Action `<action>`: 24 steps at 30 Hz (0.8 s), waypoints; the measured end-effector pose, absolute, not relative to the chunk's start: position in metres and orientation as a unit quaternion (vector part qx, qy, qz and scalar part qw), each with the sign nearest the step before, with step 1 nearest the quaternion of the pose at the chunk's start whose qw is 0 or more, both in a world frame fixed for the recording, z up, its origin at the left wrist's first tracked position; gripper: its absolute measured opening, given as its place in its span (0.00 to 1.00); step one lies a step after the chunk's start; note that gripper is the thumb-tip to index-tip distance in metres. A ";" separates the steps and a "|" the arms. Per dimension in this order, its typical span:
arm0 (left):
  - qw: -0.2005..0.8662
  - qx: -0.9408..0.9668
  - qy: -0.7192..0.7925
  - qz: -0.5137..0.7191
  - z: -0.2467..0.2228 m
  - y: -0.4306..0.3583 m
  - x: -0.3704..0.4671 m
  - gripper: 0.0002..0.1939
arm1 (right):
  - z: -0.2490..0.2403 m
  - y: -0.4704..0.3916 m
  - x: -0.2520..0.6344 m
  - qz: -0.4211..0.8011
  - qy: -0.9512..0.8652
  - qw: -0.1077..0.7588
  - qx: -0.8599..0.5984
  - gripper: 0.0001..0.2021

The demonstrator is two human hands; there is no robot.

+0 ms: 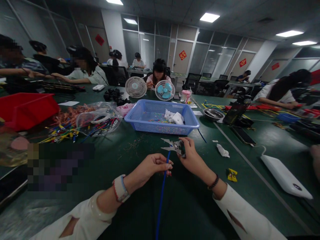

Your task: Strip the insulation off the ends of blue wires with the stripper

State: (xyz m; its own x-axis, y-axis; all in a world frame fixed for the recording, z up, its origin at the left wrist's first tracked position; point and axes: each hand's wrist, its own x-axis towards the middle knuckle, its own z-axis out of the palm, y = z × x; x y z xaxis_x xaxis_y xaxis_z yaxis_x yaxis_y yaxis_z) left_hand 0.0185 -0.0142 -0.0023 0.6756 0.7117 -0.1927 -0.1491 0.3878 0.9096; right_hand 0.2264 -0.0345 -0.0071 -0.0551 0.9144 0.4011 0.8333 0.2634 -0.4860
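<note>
A blue wire (pixel 162 196) runs up from the lower edge of the view, and my left hand (pixel 156 164) pinches it near its upper end. My right hand (pixel 190 153) grips a pair of metal wire strippers (pixel 177 146), whose jaws point left and are spread apart. The wire's tip is close beneath the jaws; whether it touches them I cannot tell. Behind both hands stands a blue plastic basket (pixel 162 128) with crumpled white tissue (pixel 174 116) and small coloured wire scraps inside. Thin copper-coloured strands (pixel 132 145) lie scattered on the green table (pixel 195 206).
Left of the basket are a clear bag of wires (pixel 100 120), bundled copper-ended wires (pixel 72 115) and a red bin (pixel 27 108). On the right lie a white power bank (pixel 285 176), a phone (pixel 242 135), a metal bowl (pixel 213 114) and a yellow wrapper (pixel 232 175). Several people sit around.
</note>
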 end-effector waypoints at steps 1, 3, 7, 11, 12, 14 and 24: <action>0.779 0.481 0.292 0.277 -0.002 -0.014 0.018 0.15 | -0.007 -0.035 0.227 0.064 -0.728 0.326 -0.600 0.32; 0.778 0.486 0.288 0.275 -0.001 -0.014 0.018 0.14 | -0.007 -0.036 0.228 0.066 -0.736 0.316 -0.595 0.34; 0.774 0.500 0.281 0.269 -0.001 -0.015 0.018 0.13 | -0.004 -0.037 0.230 0.048 -0.735 0.291 -0.610 0.33; 0.773 0.509 0.278 0.255 0.000 -0.017 0.018 0.12 | 0.000 -0.037 0.230 -0.013 -0.717 0.263 -0.645 0.27; 0.774 0.509 0.278 0.254 0.001 -0.017 0.018 0.12 | 0.001 -0.037 0.230 -0.030 -0.714 0.253 -0.652 0.26; 0.777 0.505 0.278 0.252 0.002 -0.018 0.019 0.12 | 0.004 -0.037 0.229 -0.062 -0.709 0.231 -0.664 0.25; 0.785 0.507 0.263 0.239 0.007 -0.018 0.016 0.12 | 0.017 -0.039 0.233 -0.068 -0.695 0.175 -0.694 0.20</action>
State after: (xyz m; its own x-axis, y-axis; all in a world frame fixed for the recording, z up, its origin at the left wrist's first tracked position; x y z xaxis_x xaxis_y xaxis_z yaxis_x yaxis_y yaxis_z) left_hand 0.0157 -0.0183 0.0068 0.7478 0.6417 -0.1704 -0.1091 0.3720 0.9218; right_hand 0.2327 -0.0393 0.0170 0.0252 0.9406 0.3386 0.9886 0.0269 -0.1483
